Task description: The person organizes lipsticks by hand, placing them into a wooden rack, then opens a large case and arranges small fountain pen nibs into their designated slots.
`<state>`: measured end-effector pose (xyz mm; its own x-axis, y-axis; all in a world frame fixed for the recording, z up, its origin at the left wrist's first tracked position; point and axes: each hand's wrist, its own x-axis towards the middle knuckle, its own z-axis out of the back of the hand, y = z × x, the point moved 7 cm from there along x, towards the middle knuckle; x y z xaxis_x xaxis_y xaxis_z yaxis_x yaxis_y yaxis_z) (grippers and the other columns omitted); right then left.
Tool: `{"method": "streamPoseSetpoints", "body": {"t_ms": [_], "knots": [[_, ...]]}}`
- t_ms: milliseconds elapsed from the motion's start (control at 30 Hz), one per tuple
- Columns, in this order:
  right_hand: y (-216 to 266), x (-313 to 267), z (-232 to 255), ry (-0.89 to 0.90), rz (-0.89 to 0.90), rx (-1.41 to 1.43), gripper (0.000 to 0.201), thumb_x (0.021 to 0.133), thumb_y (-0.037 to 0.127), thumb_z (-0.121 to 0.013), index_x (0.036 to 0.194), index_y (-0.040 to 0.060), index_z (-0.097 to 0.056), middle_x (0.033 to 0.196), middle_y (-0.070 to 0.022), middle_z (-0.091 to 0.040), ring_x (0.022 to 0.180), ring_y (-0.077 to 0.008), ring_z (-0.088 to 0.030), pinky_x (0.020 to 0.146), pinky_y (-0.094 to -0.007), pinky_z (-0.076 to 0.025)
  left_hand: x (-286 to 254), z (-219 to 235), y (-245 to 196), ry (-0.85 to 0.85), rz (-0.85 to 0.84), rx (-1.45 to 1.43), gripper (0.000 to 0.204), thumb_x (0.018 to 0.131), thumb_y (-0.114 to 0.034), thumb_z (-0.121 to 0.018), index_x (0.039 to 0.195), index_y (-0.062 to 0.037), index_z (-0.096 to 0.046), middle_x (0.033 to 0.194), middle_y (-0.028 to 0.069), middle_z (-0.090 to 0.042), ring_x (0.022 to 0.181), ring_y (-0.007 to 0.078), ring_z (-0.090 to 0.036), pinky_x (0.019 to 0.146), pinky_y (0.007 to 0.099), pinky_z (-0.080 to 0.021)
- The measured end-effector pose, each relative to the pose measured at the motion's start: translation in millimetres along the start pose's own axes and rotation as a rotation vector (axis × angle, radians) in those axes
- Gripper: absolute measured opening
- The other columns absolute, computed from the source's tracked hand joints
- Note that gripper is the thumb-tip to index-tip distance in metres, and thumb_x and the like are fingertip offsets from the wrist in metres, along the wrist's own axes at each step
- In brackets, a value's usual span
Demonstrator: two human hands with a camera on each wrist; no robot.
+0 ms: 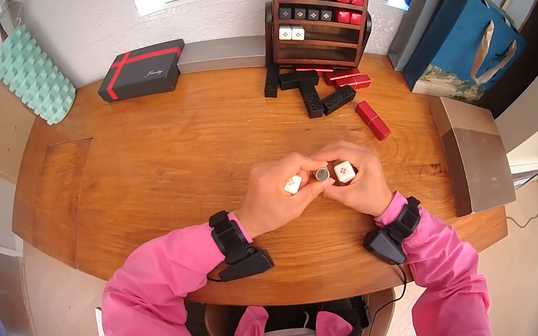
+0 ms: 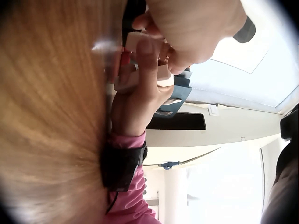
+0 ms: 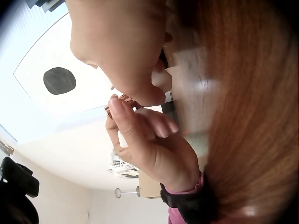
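- Two hands meet over a wooden surface (image 1: 140, 161) — the left hand (image 1: 266, 195) grasping a small white piece (image 1: 292, 185) within its curled fingers.
- The right hand (image 1: 365, 177), facing it, holds a square white tube (image 1: 344, 171) between thumb and fingers.
- Between the two grips sits a round part (image 1: 321, 174) with a metallic rim, fingertips of both hands close about it; the right wrist view shows ribbed copper-coloured detail there. Which hand bears it cannot be told.
- Beyond the right grip, a red tube (image 1: 373, 120) lies alone; farther on, black tubes (image 1: 311, 98) lie in front of a wooden rack (image 1: 324, 52), where two white tubes (image 1: 291, 33) stand at the shelf's left.
- The step in hand looks like handling a tube in separate pieces — being taken apart or put together, the moment does not settle which.
- The next move probably calls for both grips to stay firm and the pieces aligned, with straight, gentle force so that the round part does not slip.
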<state>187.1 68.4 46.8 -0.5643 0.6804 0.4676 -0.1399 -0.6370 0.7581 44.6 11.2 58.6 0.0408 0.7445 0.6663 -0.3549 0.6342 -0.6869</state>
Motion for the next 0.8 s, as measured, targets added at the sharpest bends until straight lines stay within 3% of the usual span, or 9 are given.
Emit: {"method": "streamPoseSetpoints", "body": {"t_ms": [67,300,500,600,667,800], "knots": [[4,0,-2,0.021,0.058,0.015,0.034,0.067,0.002,-0.084,0.099,0.0018,-0.071,0.098,-0.0108,-0.071,0.088,-0.0266,-0.068,0.075,-0.0345,-0.053,1,0,-5,0.013,-0.042,0.037,0.024,0.077,-0.007,-0.087,0.094,-0.0054,-0.071,0.063,0.0007,-0.058,0.055,0.0096,-0.055,0.051,0.0257,-0.042],[2,-1,2,-0.03,0.001,-0.031,0.035,0.066,0.002,-0.083,0.099,0.0027,-0.072,0.095,-0.0109,-0.071,0.087,-0.0286,-0.068,0.076,-0.0356,-0.053,1,-1,-2,0.045,-0.005,-0.024,0.021,0.079,-0.007,-0.086,0.093,-0.0051,-0.071,0.063,0.001,-0.059,0.054,0.0106,-0.055,0.051,0.0268,-0.042],[10,2,-1,0.015,0.103,-0.015,0.032,0.066,0.0,-0.08,0.096,0.0042,-0.072,0.095,-0.011,-0.072,0.087,-0.0303,-0.068,0.077,-0.0374,-0.053,0,-1,-4,0.038,-0.062,0.014,0.025,0.078,-0.005,-0.085,0.101,-0.0054,-0.074,0.065,0.0029,-0.062,0.054,0.0134,-0.058,0.051,0.0281,-0.044],[9,2,-3,0.062,0.092,0.041,0.033,0.065,-0.001,-0.078,0.097,0.0041,-0.073,0.096,-0.0111,-0.073,0.09,-0.0308,-0.068,0.08,-0.0381,-0.053,0,-1,-9,0.07,-0.083,0.005,0.028,0.079,-0.005,-0.082,0.106,-0.0068,-0.075,0.066,0.0048,-0.063,0.054,0.0162,-0.06,0.051,0.0294,-0.044],[10,3,-5,0.084,0.104,0.062,0.035,0.065,-0.001,-0.078,0.099,0.0043,-0.073,0.097,-0.0112,-0.073,0.091,-0.0308,-0.068,0.082,-0.0383,-0.052,-1,-5,-8,0.16,-0.015,0.001,0.03,0.082,-0.007,-0.079,0.112,-0.0103,-0.073,0.084,0.0101,-0.073,0.07,0.0255,-0.071,0.061,0.0338,-0.054],[9,2,-5,0.081,0.113,0.068,0.034,0.065,0.0,-0.079,0.099,0.0042,-0.073,0.097,-0.0115,-0.073,0.091,-0.031,-0.068,0.082,-0.0387,-0.052,-2,-6,-6,0.173,-0.021,0.012,0.031,0.083,-0.008,-0.079,0.114,-0.0114,-0.073,0.084,0.0095,-0.073,0.068,0.0263,-0.07,0.06,0.0342,-0.053]]}}
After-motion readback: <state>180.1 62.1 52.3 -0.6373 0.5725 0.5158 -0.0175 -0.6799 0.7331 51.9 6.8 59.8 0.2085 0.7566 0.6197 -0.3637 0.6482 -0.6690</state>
